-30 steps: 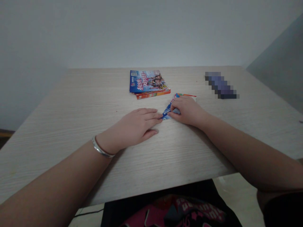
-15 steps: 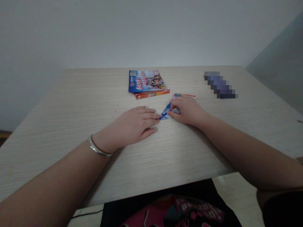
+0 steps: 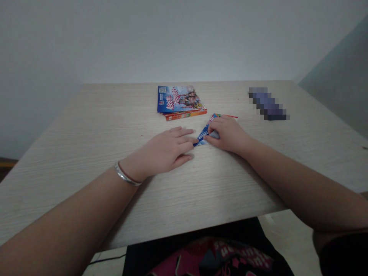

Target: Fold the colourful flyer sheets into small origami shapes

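Observation:
A folded paper flyer, blue with red and white print, lies on the table between my hands. My right hand grips it with thumb and fingers bent together, covering its right part. My left hand lies low over the table with fingers stretched out. Its fingertips touch the flyer's narrow left corner. A silver bangle is round my left wrist.
A stack of printed flyers, blue on top with orange ones below, lies beyond my hands. A blurred-out dark, flat object rests at the back right. The pale wooden table meets a wall behind.
My left hand has shifted slightly right along the flyer's corner, and its fingers have spread a little. My right hand and the flyer have stayed nearly in place.

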